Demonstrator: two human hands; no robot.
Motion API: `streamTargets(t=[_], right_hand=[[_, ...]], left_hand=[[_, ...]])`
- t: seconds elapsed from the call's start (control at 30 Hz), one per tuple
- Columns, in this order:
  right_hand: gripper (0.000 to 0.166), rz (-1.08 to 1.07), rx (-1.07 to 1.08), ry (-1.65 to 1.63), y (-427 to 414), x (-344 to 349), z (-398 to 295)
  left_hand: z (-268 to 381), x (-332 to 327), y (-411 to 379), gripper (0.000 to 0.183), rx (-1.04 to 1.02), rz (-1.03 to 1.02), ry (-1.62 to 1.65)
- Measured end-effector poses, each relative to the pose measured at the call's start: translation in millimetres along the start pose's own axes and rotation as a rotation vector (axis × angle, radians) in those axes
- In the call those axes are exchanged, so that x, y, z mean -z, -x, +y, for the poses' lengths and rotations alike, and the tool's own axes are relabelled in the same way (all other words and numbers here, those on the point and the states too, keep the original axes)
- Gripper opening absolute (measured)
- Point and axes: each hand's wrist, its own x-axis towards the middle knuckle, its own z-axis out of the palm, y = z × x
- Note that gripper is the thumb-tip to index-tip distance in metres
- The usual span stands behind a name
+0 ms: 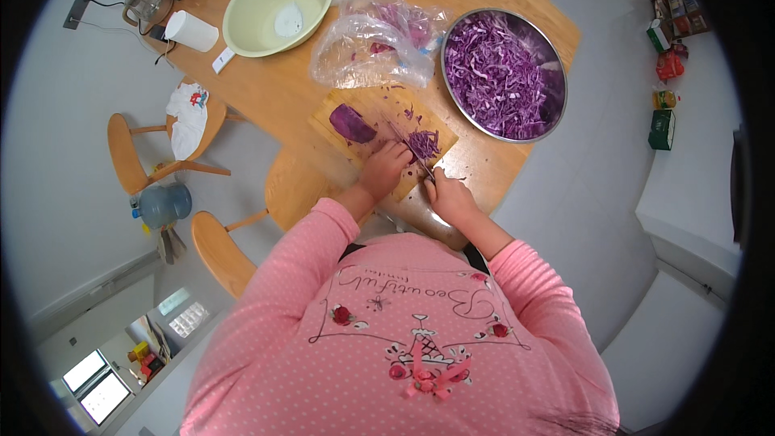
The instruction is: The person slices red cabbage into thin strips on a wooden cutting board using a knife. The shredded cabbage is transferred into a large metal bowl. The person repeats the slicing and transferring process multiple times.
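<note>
A wooden cutting board [330,110] lies on the table in front of me. My right hand [453,197] grips a kitchen knife [418,157] by its handle, and the thin blade slants across the board. Beside the blade, my left hand [385,168] has its fingers bent down over a small purple vegetable piece, mostly hidden by fingers and knife. Thin purple shreds [425,143] are heaped on the blade's right side. A larger purple vegetable chunk [352,123] rests at the board's left, apart from both hands. Small scraps are scattered around.
A steel bowl [560,106] of shredded purple cabbage [493,75] stands at the right. Behind the board are crumpled clear plastic bags [375,42]. A pale green basin [242,30], white cylindrical container [192,31] and glass kettle [148,6] stand left. Wooden chairs [221,248] flank the table [272,91].
</note>
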Motion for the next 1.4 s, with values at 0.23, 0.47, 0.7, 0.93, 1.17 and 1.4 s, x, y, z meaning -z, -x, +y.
streamTargets(t=[0.23, 0.47, 0.7, 0.93, 1.17, 1.4], right_hand=[[0.03, 0.03, 0.017, 0.045, -41.8, -7.6, -6.6], [0.03, -0.017, -0.057, 0.043, -13.3, -11.1, -4.7], [0.027, 0.042, -0.019, 0.056, -43.3, -17.2, -9.6], [0.028, -0.003, -0.046, 0.09, -5.1, -3.0, -13.1], [0.028, -0.008, -0.072, 0.1, -9.8, -12.9, -8.4], [0.028, 0.003, -0.037, 0.078, -16.8, -7.5, -18.1]], left_hand=[[1.1, -1.6, -1.3, 0.012, -0.003, 0.047, 0.036], [-1.0, -0.7, 1.0, 0.014, -0.029, 0.052, 0.042], [-4.2, -1.9, 5.6, 0.011, -0.069, 0.122, 0.019], [-16.3, -14.7, 10.5, 0.01, -0.123, 0.178, 0.132], [-15.6, -10.7, 8.2, 0.015, -0.119, 0.162, 0.165], [-22.8, -12.7, 9.9, 0.016, -0.106, 0.16, 0.107]])
